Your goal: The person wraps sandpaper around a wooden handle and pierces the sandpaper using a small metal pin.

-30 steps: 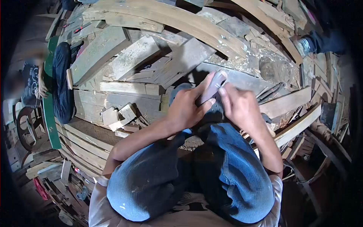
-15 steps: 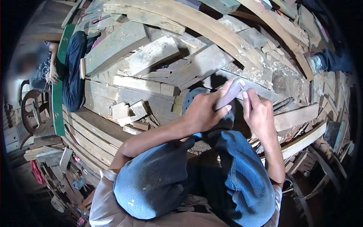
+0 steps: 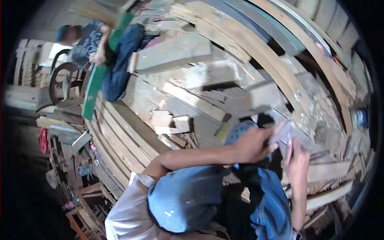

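Out beyond your bent knees, up over the scattered timber, it's the grey piece (image 3: 285, 132), blurred but squarely between your two hands! Your left hand (image 3: 254, 145) has it clasped at the left end, fingers curled in; your right hand (image 3: 297, 158) bunches its fingertips at the near edge, and whether they pinch the piece or something small, you can't tell through the blur.

Look at the crowd of wood around you! A blue perforated shoe (image 3: 240, 131) sits just past your left hand, a plank (image 3: 326, 170) lies to the right of your right wrist, and offcut blocks (image 3: 170, 121) cluster to your left, near a pale batten (image 3: 196, 101). Further out, a long beam (image 3: 256, 52) sweeps across, walling off the far side, with more boards beyond it. Over on the left, another person (image 3: 90, 42) sits at a green board (image 3: 94, 94), well apart from your hands, a curved-backed chair (image 3: 54, 86) close by. Slatted timbers (image 3: 120, 134) fill the strip between.
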The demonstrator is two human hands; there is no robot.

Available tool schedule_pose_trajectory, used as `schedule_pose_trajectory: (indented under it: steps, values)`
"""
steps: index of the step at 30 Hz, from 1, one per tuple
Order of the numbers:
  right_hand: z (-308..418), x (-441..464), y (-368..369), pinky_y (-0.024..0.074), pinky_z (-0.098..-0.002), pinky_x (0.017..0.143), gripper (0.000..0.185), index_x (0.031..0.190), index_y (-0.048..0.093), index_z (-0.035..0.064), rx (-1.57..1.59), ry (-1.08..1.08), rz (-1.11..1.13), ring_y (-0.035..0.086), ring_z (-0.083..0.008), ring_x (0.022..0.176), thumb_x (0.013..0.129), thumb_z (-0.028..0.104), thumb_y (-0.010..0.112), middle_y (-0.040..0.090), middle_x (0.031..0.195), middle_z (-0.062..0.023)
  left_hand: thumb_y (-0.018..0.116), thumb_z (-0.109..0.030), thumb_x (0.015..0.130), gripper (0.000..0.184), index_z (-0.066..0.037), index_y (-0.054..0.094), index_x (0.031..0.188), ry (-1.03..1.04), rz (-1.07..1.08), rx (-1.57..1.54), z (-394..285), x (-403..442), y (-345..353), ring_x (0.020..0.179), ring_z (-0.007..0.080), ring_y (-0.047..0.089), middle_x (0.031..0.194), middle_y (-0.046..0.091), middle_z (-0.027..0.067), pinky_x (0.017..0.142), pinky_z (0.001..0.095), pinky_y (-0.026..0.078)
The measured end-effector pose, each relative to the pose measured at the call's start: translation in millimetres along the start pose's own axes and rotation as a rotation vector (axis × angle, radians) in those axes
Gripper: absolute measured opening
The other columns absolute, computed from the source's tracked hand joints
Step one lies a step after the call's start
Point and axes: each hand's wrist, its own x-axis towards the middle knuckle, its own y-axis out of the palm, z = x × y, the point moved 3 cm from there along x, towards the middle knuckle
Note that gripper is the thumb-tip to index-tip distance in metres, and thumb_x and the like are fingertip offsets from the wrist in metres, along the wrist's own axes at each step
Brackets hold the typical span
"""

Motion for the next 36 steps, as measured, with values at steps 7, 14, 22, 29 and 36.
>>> schedule_pose_trajectory:
  steps: [7,14,22,29,36]
  values:
    - [-19,-4,-4,0.041,-0.053,0.059,0.016,0.093,0.057,-0.0014,0.007,-0.019,-0.129,0.056,-0.0479,0.062,0.102,0.01,0.051,0.056,0.066,-0.0258,0.068,-0.013,0.089,0.084,-0.009,0.024,0.16,0.201,0.094,-0.03,-18,-4,-2,0.066,0.0445,0.063,0.072,0.063,0.0244,0.066,0.0483,0.051]
    - [-22,-19,-8,0.0353,-0.0515,0.056,0.021,0.087,0.052,0.0,-0.009,-0.022,-0.169,0.052,-0.0464,0.059,0.104,0.012,0.051,0.051,0.062,-0.0245,0.068,-0.006,0.084,0.095,-0.014,0.014,0.162,0.289,0.01,-0.087,-13,-5,-9,0.078,0.0474,0.063,0.102,0.066,0.0282,0.071,0.048,0.051]
    - [3,-25,-10,0.0383,-0.0478,0.063,0.023,0.088,0.054,0.0003,0.088,-0.054,-0.071,0.052,-0.0418,0.062,0.105,0.015,0.05,0.053,0.066,-0.0218,0.069,-0.009,0.083,0.098,-0.018,0.013,0.162,0.306,-0.01,-0.028,-10,-3,-8,0.074,0.0486,0.063,0.083,0.064,0.0304,0.07,0.0516,0.051]
    - [24,-23,-16,0.0436,-0.0499,0.056,0.019,0.082,0.055,-0.001,0.181,-0.121,-0.03,0.058,-0.0457,0.059,0.098,0.009,0.057,0.058,0.065,-0.0234,0.071,-0.014,0.092,0.089,-0.018,0.016,0.162,0.157,0.148,-0.106,-21,-3,-19,0.086,0.0494,0.064,0.108,0.067,0.0299,0.074,0.0386,0.053]
    - [33,-26,-20,0.0445,-0.0473,0.055,0.016,0.081,0.057,-0.0007,0.2,-0.168,-0.048,0.06,-0.0417,0.055,0.095,0.006,0.061,0.057,0.061,-0.0214,0.07,-0.019,0.094,0.085,-0.017,0.02,0.162,0.323,0.023,-0.166,-23,-4,-21,0.07,0.0424,0.065,0.09,0.067,0.0269,0.072,0.0418,0.053]
